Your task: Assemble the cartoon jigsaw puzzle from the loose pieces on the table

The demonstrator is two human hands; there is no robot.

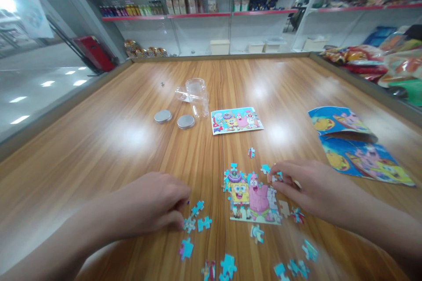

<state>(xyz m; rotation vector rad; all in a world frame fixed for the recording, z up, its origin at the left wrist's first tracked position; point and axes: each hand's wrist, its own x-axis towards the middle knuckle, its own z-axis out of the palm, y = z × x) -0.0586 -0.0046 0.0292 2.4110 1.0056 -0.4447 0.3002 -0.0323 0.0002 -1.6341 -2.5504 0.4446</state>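
A partly joined jigsaw puzzle [249, 199] lies before me, showing a yellow square figure beside a pink one. My right hand [298, 182] is at its upper right edge, thumb and fingers closed about a small puzzle piece [278, 176], mostly covered by the fingers. Just above that edge sits a loose blue piece [265, 169]. My left hand [161, 202] rests left of the puzzle with its fingers curled in. A tiny dark bit shows at its fingertips, too small to name. Several loose blue pieces [204, 224] lie beside its thumb.
More loose pieces [228, 265] are scattered along the near side of the wooden table [132, 175]. Beyond the puzzle lies a picture card [236, 120]. Two round metal lids [186, 121] and clear plastic tubes [198, 96] are at back left. Blue printed sheets [365, 158] lie at right.
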